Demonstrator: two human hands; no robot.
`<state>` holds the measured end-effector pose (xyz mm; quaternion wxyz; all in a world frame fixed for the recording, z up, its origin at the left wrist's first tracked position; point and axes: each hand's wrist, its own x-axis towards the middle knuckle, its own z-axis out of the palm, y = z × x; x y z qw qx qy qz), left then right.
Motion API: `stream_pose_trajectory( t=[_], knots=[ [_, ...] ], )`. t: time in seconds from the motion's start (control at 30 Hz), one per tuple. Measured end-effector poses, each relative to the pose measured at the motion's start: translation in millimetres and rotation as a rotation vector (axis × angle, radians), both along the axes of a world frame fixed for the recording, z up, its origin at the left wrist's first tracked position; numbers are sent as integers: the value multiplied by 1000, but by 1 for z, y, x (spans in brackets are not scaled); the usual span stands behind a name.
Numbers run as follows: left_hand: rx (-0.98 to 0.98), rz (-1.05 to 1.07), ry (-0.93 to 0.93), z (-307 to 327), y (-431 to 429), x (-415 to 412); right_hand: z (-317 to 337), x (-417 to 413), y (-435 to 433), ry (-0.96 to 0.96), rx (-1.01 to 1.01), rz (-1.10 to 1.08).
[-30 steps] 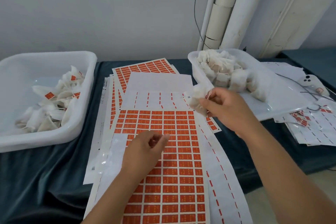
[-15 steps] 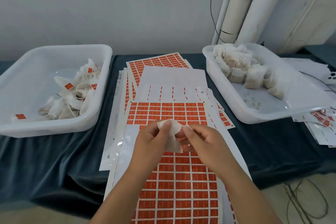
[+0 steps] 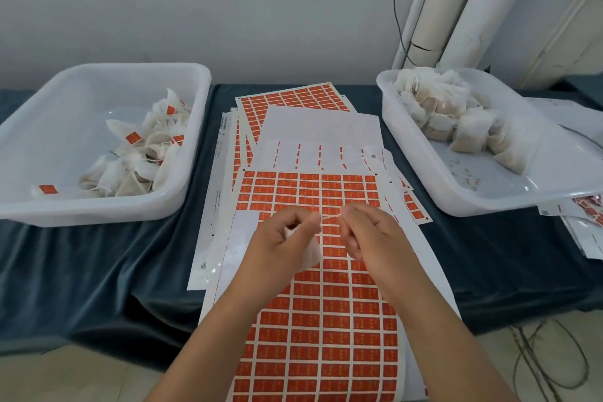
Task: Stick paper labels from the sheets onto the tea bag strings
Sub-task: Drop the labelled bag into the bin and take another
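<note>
Tea bag (image 3: 310, 254) held by left hand (image 3: 280, 243); string (image 3: 331, 217) pinched taut — right hand (image 3: 370, 237) fingers.

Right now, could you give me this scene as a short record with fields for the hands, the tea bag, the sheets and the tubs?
Left hand: holds a tea bag above the label sheet
Right hand: pinches the string, stretched between both hands
Label on string: none visible
Label sheet: orange labels, a blank patch beside the left hand
Left tub: labelled tea bags
Right tub: unlabelled tea bags
</note>
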<state>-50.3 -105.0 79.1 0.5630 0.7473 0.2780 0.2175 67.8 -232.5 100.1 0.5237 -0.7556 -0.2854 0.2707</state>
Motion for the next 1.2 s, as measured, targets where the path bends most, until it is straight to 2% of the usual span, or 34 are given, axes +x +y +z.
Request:
stream_pose_trajectory(
  t=[0.13, 0.3, 0.47, 0.53, 0.67, 0.73, 0.8, 0.87, 0.97, 1.1, 1.2],
  knots=[
    [-47, 57, 19, -8, 0, -6, -2, -2, 0, 200, 139, -94],
    [1, -40, 31, -19, -11, -11, -15, -6, 5, 148, 141, -124],
    [13, -74, 25, -27, -11, -14, -21, -6, 11, 530, 395, -161],
    [7, -88, 9, -27, -11, -15, -23, -5, 12, 629, 484, -140],
    [234, -150, 124, -20, -1, -18, -23, -6, 16, 812, 583, -102],
    [269, 1, 183, -14, 14, -21, -25, -5, 20, 839, 555, -151],
    [221, 216, 202, -8, 34, -25, -26, -3, 24, 738, 440, -213],
    [109, 313, 195, -4, 52, -27, -28, -2, 27, 536, 274, -233],
    [-173, 352, 157, -1, 67, -29, -34, -2, 31, 319, 58, -228],
    [-245, 396, 118, -8, 78, -29, -48, -2, 43, 86, -153, -206],
    [-414, 445, 87, -12, 88, -30, -55, -6, 46, -35, -164, -134]
  ],
)
